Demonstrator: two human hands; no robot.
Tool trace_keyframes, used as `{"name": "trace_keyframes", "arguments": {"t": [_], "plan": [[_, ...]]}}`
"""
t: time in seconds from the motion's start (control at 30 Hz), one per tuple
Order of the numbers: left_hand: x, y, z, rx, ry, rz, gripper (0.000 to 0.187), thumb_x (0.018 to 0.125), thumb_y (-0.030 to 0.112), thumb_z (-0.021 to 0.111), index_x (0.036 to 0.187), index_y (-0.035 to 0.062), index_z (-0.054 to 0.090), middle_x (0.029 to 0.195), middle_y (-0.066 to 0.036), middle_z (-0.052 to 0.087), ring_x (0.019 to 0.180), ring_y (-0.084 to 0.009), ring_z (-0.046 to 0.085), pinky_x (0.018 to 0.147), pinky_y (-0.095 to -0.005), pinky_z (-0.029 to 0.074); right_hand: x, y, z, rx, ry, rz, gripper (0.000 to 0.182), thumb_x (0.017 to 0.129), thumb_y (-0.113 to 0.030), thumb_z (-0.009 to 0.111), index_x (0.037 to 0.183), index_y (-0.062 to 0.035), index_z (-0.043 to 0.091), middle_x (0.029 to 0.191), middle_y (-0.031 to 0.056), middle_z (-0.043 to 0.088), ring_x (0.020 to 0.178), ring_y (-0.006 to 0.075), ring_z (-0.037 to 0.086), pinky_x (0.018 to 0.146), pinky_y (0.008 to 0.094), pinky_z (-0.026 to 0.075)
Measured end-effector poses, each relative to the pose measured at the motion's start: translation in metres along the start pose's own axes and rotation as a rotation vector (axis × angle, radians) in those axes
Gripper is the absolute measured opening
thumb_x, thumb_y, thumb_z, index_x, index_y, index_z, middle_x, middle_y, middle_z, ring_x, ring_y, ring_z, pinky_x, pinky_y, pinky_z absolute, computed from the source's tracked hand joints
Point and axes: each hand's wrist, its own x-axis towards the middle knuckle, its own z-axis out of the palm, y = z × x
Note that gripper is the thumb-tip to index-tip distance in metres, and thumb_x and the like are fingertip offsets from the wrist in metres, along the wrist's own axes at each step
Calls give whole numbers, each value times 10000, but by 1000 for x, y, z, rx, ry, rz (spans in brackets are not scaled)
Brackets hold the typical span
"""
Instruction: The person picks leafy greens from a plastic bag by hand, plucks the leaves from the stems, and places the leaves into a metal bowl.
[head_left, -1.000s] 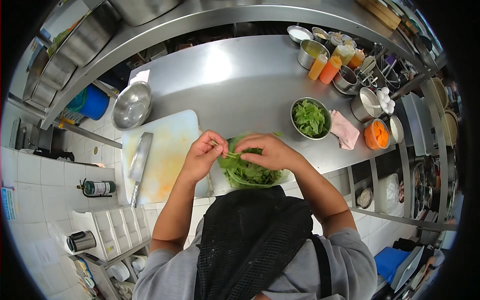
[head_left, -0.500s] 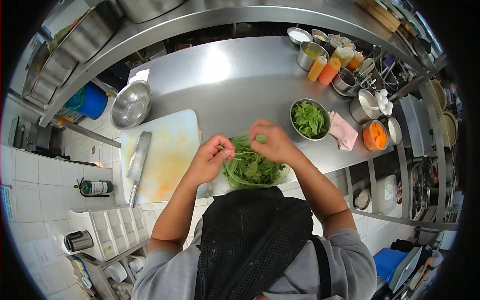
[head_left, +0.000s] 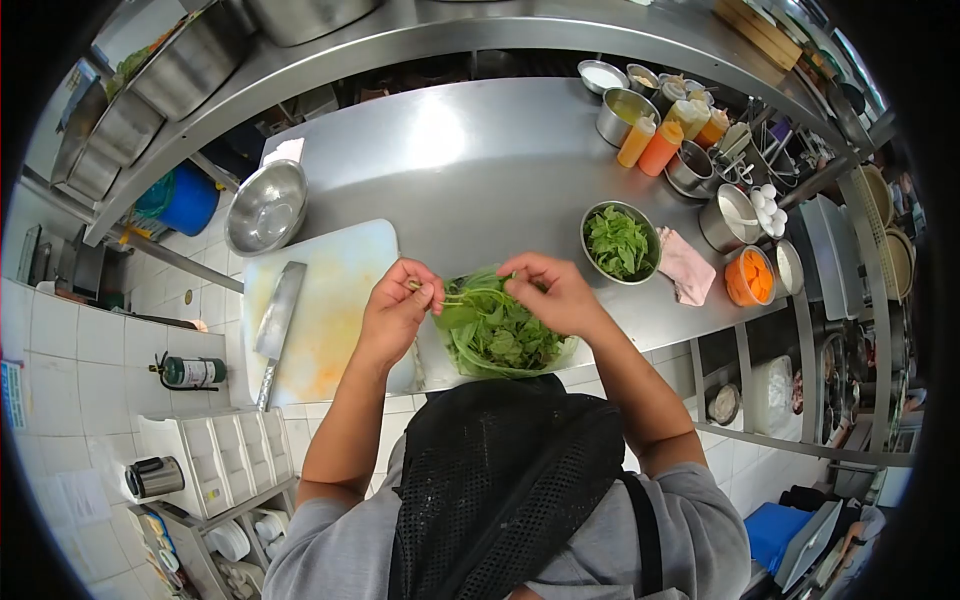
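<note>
My left hand (head_left: 398, 310) is closed in a pinch on the stem of a leafy green sprig (head_left: 463, 300), above the left side of a clear plastic bag (head_left: 455, 350). The bag lies at the counter's near edge and is full of loose green leaves (head_left: 510, 340). Over its right side is my right hand (head_left: 552, 292), thumb and forefinger curled around the leafy end of the sprig; the fingertips are partly hidden. Up and to the right stands a metal bowl (head_left: 655, 262) of picked green leaves (head_left: 617, 243).
A white cutting board (head_left: 340, 290) with a cleaver (head_left: 280, 310) lies to the left, an empty metal bowl (head_left: 265, 210) behind it. Rightward are a pink cloth (head_left: 686, 266), a tub of orange pieces (head_left: 750, 276), eggs (head_left: 767, 212) and sauce bottles (head_left: 660, 148). A steel shelf (head_left: 480, 35) spans the back.
My left hand has shifted slightly left and up with the stem. The right hand has moved slightly right and lower, and the leaf that showed at its fingertips is no longer there.
</note>
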Motion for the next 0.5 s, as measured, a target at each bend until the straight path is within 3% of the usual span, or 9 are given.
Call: {"name": "trace_keyframes", "arguments": {"t": [0.03, 0.07, 0.13, 0.27, 0.47, 0.5], "plan": [[0, 1, 2, 12, 0, -3, 66, 931, 51, 549, 984, 59, 511, 842, -59, 581, 766, -145, 535, 721, -275, 441, 0, -2, 3, -192, -21, 4, 112, 832, -64, 645, 935, -22, 642, 716, 24, 589, 628, 109, 568, 580, 282, 455], [-1, 2, 3, 24, -1, -7, 64, 931, 53, 550, 981, 59, 512, 848, -58, 581, 771, -144, 536, 722, -275, 442, 0, -3, 5, -191, -20, 3, 112, 832, -64, 645, 935, -22, 642, 716, 24, 589, 628, 109, 568, 580, 282, 455], [-1, 3, 2, 43, 4, -5, 62, 932, 56, 551, 979, 60, 512, 851, -58, 582, 774, -143, 537, 723, -276, 442, 0, -4, 7, -525, -12, -151, 135, 790, -80, 668, 906, -15, 650, 724, 72, 605, 635, 168, 588, 607, 304, 468], [-2, 0, 1, 122, 13, 17, 58, 934, 64, 554, 967, 63, 506, 856, -58, 581, 781, -143, 538, 726, -278, 444, 0, 3, 5, -506, -26, -146, 149, 774, -98, 670, 890, -7, 654, 733, 108, 612, 639, 222, 597, 619, 320, 479], [-5, -13, 4, 128, 10, 45, 57, 939, 76, 552, 957, 65, 499, 839, -59, 572, 772, -151, 528, 736, -286, 434, 1, 17, 3, -341, 56, 20, 133, 796, -123, 632, 877, -23, 668, 758, 80, 640, 666, 183, 603, 627, 312, 480], [-5, -12, 5, 126, 9, 45, 57, 939, 76, 552, 957, 65, 499, 839, -59, 572, 772, -151, 528, 736, -286, 434, 2, 22, 1, -245, 130, 91, 133, 808, -120, 628, 883, -21, 672, 769, 59, 648, 679, 145, 590, 630, 292, 474]]}}
